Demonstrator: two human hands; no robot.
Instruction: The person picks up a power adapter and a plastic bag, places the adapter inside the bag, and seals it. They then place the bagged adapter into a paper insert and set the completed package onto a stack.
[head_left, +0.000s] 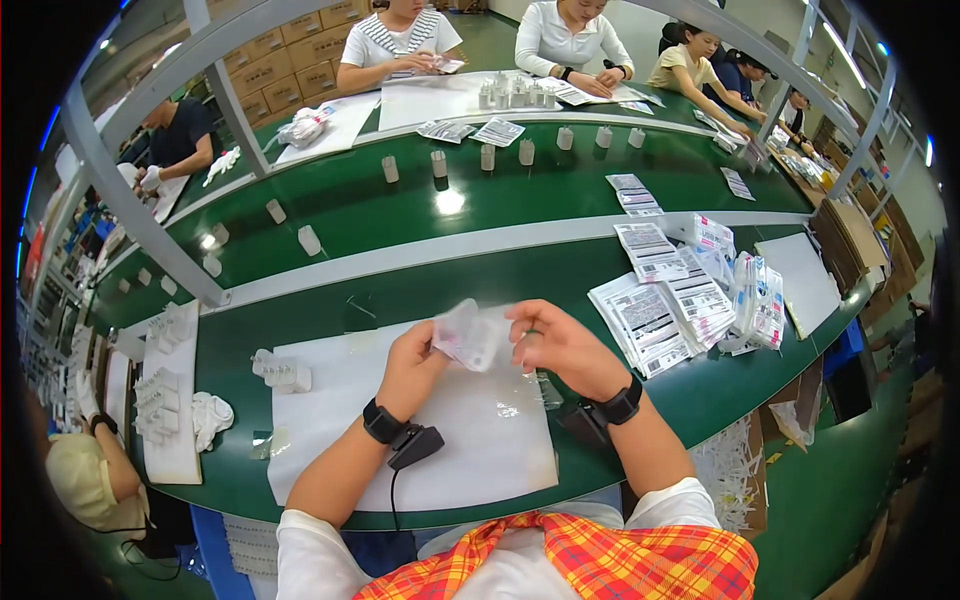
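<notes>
My left hand (pixel 412 365) is closed on a small, see-through plastic pouch (pixel 470 335) with faint pinkish print, held above the white sheet (pixel 420 460). Just right of the pouch is my right hand (pixel 565 350), fingers curved and apart, with nothing visible in it. The pouch's right edge is blurred, so contact with the right fingertips is unclear. A small cluster of white plug-like pieces (pixel 282 370) stands at the sheet's upper left. Stacked printed pouches (pixel 645 310) lie on the green table to the right of my right hand.
Beyond a pale rail (pixel 450 253), a green conveyor belt (pixel 360 215) carries spaced white pieces. Several people work along its far side. Left, a white board (pixel 172 440) bears more pieces beside a crumpled white cloth (pixel 210 418). A carton with paper shreds (pixel 730 475) stands below the table's right edge.
</notes>
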